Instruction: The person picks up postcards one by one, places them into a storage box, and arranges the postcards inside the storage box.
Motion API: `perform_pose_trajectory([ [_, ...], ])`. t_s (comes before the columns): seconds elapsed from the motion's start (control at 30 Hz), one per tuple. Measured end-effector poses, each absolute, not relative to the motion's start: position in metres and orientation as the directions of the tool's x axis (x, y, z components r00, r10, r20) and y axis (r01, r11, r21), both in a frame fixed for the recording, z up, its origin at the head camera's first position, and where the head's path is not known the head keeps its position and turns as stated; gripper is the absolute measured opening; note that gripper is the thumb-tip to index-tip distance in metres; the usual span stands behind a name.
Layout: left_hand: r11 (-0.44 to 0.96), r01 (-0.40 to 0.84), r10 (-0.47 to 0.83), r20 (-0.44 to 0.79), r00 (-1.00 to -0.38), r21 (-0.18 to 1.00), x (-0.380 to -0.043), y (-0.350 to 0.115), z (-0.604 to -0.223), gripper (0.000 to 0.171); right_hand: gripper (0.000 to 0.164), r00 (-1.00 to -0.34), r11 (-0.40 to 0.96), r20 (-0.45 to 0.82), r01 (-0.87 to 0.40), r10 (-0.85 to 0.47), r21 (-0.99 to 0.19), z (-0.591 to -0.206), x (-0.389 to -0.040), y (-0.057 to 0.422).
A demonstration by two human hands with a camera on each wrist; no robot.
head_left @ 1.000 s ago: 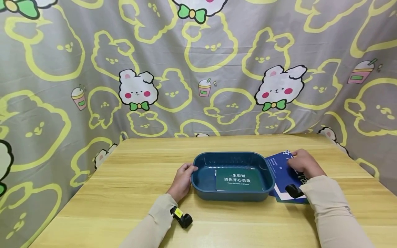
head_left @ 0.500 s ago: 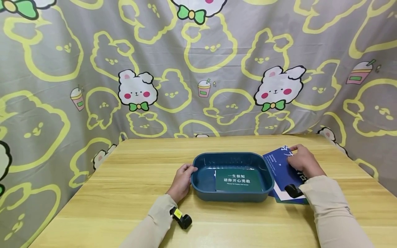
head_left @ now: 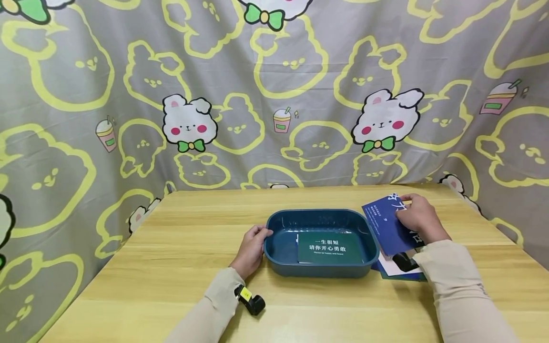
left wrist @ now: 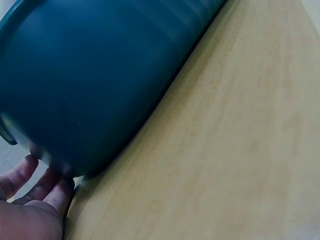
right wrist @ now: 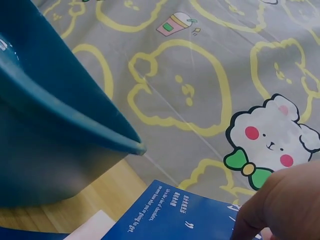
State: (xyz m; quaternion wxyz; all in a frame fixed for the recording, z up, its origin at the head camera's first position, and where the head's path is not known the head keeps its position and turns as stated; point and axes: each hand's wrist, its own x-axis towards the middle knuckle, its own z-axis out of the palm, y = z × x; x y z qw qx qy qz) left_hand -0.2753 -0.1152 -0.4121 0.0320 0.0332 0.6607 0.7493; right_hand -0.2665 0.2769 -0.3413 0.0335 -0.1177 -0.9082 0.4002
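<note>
A dark teal plastic basin (head_left: 321, 271) with rounded corners stands on the table. My left hand (head_left: 253, 250) grips its left end, thumb over the rim and fingers against the outer wall; the left wrist view shows fingertips touching that wall (left wrist: 90, 85). Inside the basin lies a dark green card (head_left: 330, 248) with white lettering, over the edge of something pale. To the basin's right, my right hand (head_left: 418, 216) pinches a blue card (head_left: 383, 226) by its far right part, raised and tilted. Under it, a pile of cards (head_left: 399, 271), white, blue and green, rests on the table.
The wooden table (head_left: 193, 305) stretches to both sides and in front of the basin. Behind it hangs a grey curtain (head_left: 240, 71) with yellow outlines and white rabbits. Each wrist wears a small black camera (head_left: 256, 304).
My right hand has lifted the blue card off the pile and moved it slightly away and to the left, baring more of the white card below. The left hand and basin stay put.
</note>
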Motion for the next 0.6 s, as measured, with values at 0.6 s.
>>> perform_pose_trajectory([
  [0.6,-0.124,-0.007,0.078,0.002,-0.997,0.992,-0.2759,-0.1134,-0.4113,0.027,0.06,-0.947,0.643,0.062,0.165,0.315,-0.748,-0.3327,-0.2644,0.2695],
])
